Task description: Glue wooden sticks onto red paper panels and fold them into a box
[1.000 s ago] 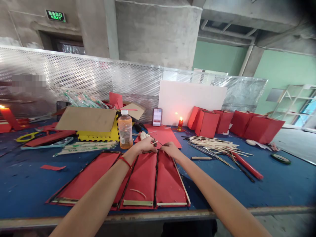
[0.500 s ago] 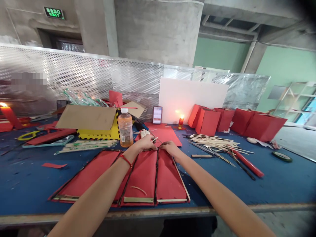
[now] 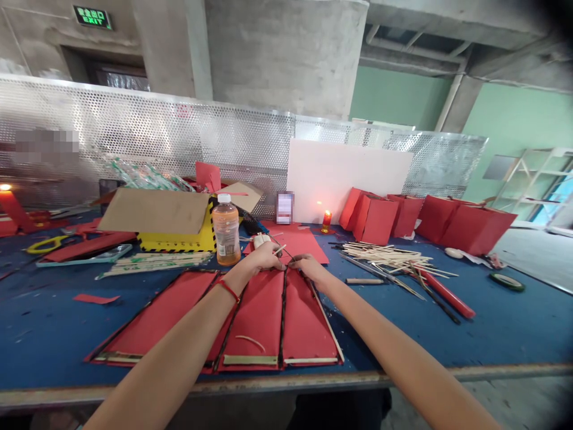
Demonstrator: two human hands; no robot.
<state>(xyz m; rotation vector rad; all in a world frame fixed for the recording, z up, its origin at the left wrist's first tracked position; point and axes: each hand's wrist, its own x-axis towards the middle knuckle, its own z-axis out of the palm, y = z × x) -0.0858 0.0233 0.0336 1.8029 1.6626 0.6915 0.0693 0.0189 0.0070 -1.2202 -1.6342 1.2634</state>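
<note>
Blue table, concrete room: red panels flat at the near edge

Watching remotely, I have the left hand at the panels' far edge, fingers curled in, pinching a short pale stick. Right hand just beside it, fingertips drawn together at the same edge. A thin dark strand shows between the two; I can't tell if the right fingers grip it or only touch it. Hands are kept close, probably for control over something that thin.

Panels lie in front of the person, joined side by side under both forearms, left forearm covering part. Dark seams run away from the person, toward the phone, drawing closer at the far end. I read each panel's long axis as pointing that way; the row as a whole spreads left to right. Pale strips line the near edge; a loose curved sliver rests on one panel.

Further out: bottle upright, left of the hands. Phone stands upright, screen facing the person, I'd guess for easy viewing. Lit candle right of it, maybe set back to spare the paper. Stick pile within right-hand reach, red boxes behind.
</note>
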